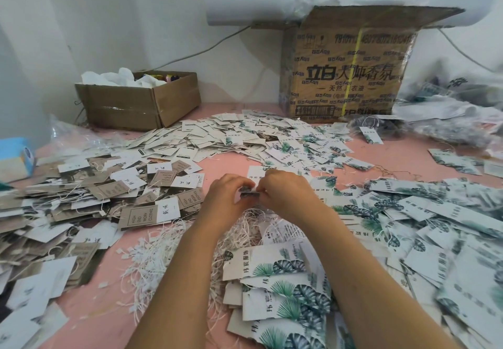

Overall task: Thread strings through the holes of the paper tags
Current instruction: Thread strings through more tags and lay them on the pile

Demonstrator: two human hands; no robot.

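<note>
My left hand and my right hand meet above the middle of the pink table, both pinching a small stack of paper tags between their fingertips. Only the dark edge of that stack shows between the fingers. Whether a string is in either hand cannot be seen. Under my wrists lies a tangle of white strings. A stack of leaf-printed tags lies near my right forearm.
Brown and white tags are heaped on the left, white tags at the back, leaf tags on the right. A small open carton and a tall carton stand by the wall. A blue box sits far left.
</note>
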